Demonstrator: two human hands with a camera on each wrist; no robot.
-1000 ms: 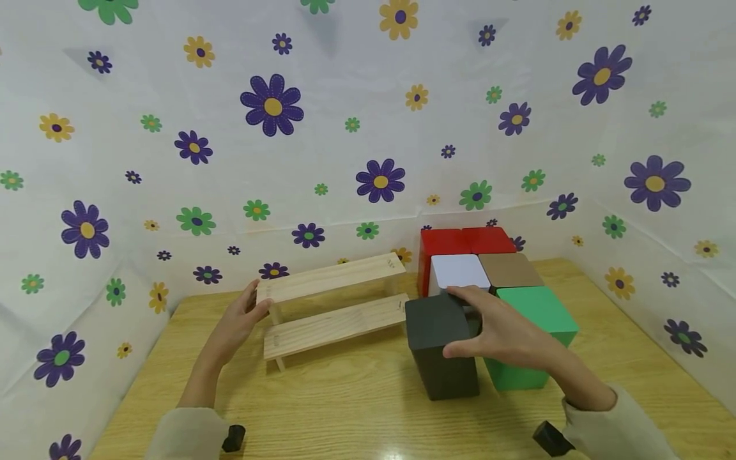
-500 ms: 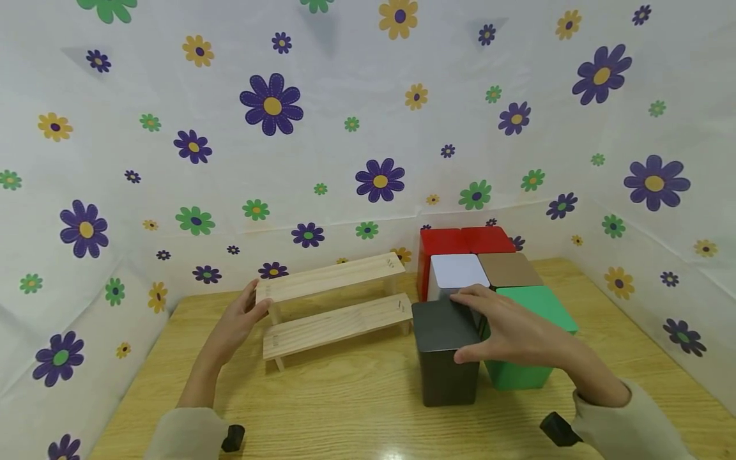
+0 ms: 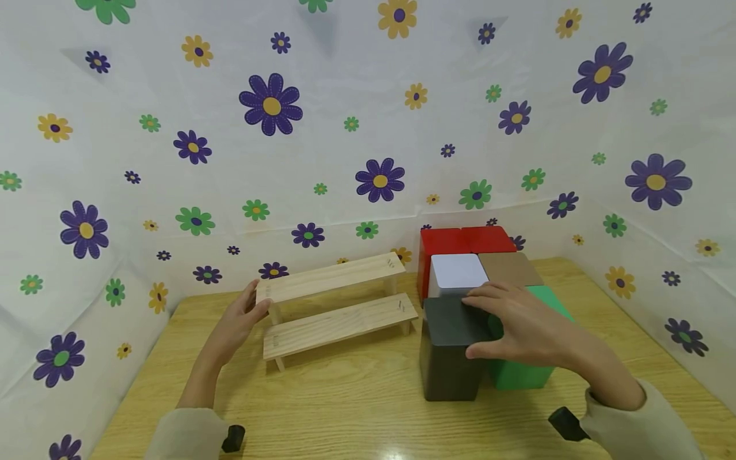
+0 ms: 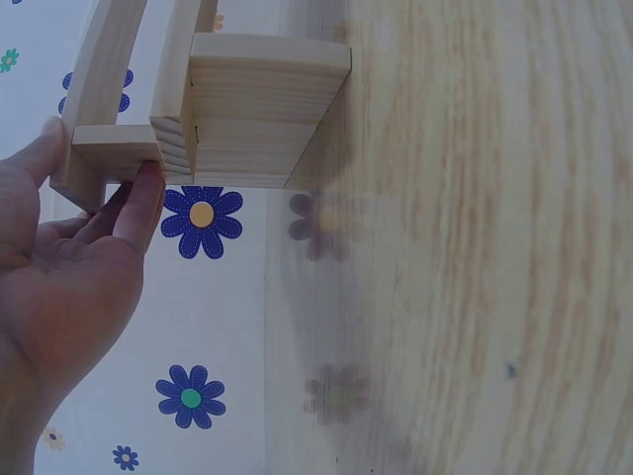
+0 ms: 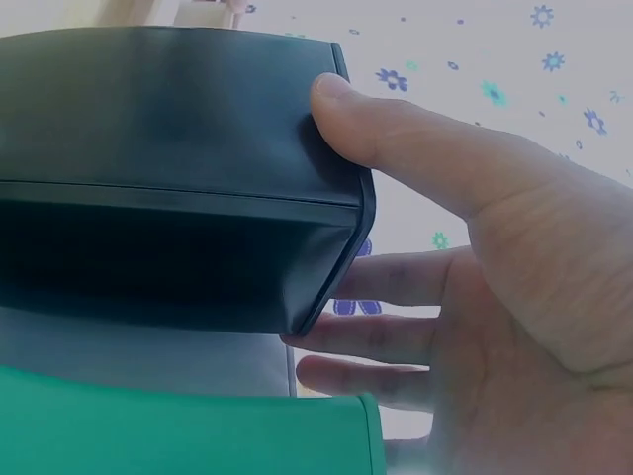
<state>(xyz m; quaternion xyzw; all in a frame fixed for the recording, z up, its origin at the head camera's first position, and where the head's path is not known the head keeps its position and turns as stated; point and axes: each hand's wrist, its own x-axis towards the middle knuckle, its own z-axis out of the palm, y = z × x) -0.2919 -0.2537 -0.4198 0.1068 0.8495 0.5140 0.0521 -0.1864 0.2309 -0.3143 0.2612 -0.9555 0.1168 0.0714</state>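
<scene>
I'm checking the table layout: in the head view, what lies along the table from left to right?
left hand → wooden two-step shelf → black box → right hand, which grips the black box, in front of the green box.

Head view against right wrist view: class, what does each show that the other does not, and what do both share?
Only the head view shows the left hand touching the end of the wooden two-step shelf, the two red boxes, the brown box and the table.

Only the right wrist view shows the palm side of the right hand: the thumb lies on one face of the black box, the fingers behind its far edge.

Both show that hand gripping the black box, with the green box and white box beside it.
</scene>
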